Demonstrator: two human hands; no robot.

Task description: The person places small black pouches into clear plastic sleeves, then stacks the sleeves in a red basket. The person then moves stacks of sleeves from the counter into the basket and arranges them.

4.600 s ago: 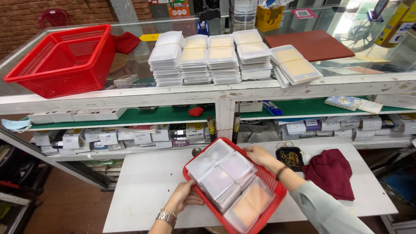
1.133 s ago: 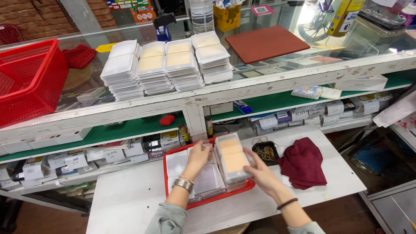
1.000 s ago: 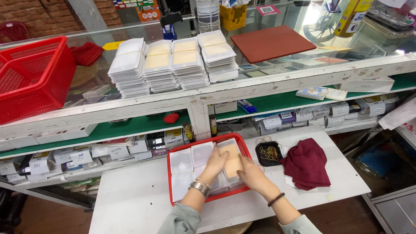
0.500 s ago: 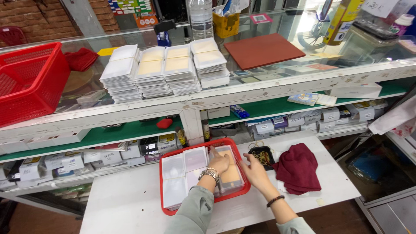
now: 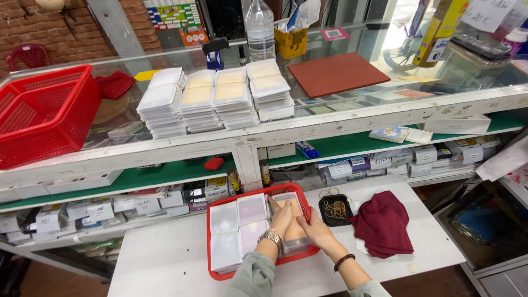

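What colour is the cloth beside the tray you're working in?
Dark maroon red; the cloth lies crumpled right of the red tray, clearest in the head view.

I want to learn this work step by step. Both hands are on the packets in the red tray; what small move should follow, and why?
Probably lift the stack of packets straight up: left hand and right hand already close on its two sides inside the red tray.

Red basket [image 5: 217,264] — earlier held tilted above the white table [image 5: 165,264] — now lies flat on it. The stack of clear packets [image 5: 291,220], lifted a second ago, now sits low in the basket's right side — left hand [image 5: 281,217] and right hand [image 5: 314,230] pressed together against it.
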